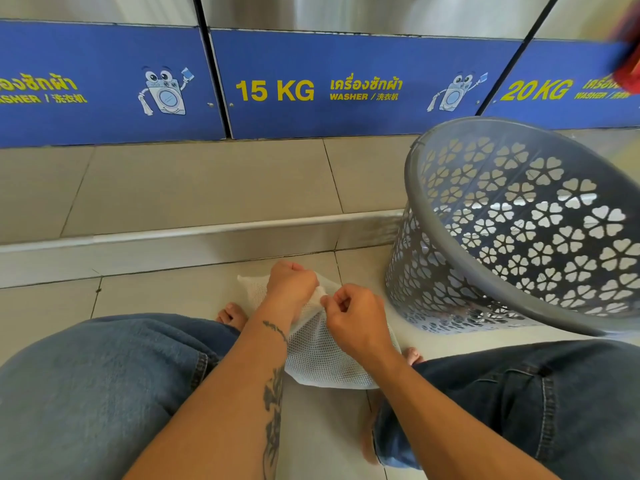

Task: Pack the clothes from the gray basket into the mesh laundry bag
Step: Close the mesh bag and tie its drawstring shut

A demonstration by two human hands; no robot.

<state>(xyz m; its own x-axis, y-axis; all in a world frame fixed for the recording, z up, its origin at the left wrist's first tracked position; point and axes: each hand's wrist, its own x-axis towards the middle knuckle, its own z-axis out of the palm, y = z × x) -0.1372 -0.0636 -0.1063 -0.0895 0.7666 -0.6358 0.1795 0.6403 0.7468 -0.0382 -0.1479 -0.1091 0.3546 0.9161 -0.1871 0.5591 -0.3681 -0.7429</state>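
A white mesh laundry bag [322,358] lies on the tiled floor between my knees. My left hand [291,284] is closed on the bag's top edge, and my right hand [356,322] pinches the same edge just to its right. The gray basket [519,220], round with heart-shaped cutouts, stands to the right, tilted so its mouth faces me. No clothes show inside it from here; its bottom is partly hidden by the rim. The bag looks flat.
Blue washer panels [277,88] marked 15 KG and 20 KG line the back above a raised tiled step [194,192]. My jeans-clad knees [104,375] frame the bag, with bare toes beside it. A blurred red thing [628,50] sits at the upper right edge.
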